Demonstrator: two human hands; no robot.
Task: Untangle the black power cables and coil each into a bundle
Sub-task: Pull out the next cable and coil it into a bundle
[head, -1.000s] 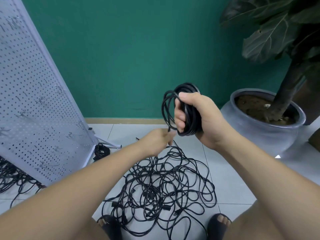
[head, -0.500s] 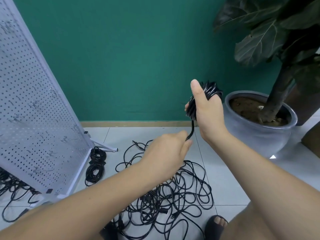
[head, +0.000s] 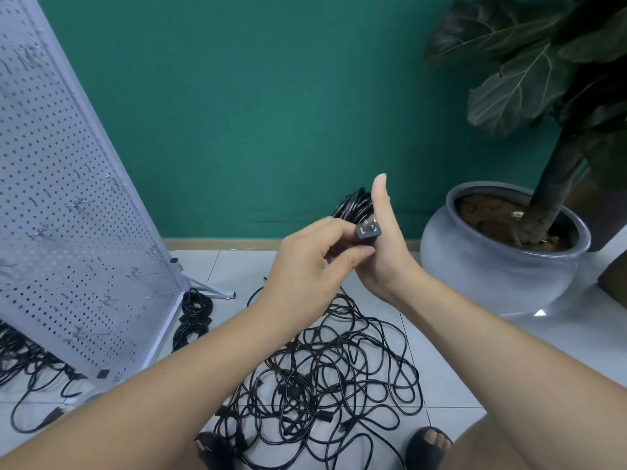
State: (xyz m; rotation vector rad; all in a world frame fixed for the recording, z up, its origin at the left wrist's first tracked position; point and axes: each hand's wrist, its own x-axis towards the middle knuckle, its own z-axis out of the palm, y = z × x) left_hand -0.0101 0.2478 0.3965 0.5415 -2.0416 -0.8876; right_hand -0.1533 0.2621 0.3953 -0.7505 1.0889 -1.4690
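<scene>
A green wall (head: 254,113) filled the upper half of the frame. A white perforated panel (head: 61,215) leaned across the left side on a metal foot. At the right stood a large-leaved plant (head: 543,62) in a round grey pot (head: 492,273) on the pale tiled floor (head: 441,378).

In the lower centre, a tangle of black cables (head: 332,378) lay spread over the tiles, between the person's two forearms. More loose cable (head: 30,368) trailed behind the panel at the lower left. Two finished bundles (head: 195,313) lay touching each other just beside the panel's foot.

The hands met in the centre of the frame, above the tangle. The right hand (head: 390,252) held a coil (head: 353,203) of black cable against its palm, thumb pointing straight up; its other fingers were hidden behind the coil and the other hand. The left hand (head: 305,266) pinched a black plug (head: 368,230) between thumb and curled fingers, its two metal prongs facing the camera, pressed close to the base of the right thumb. A toe in a dark sandal (head: 427,446) showed at the bottom edge.
</scene>
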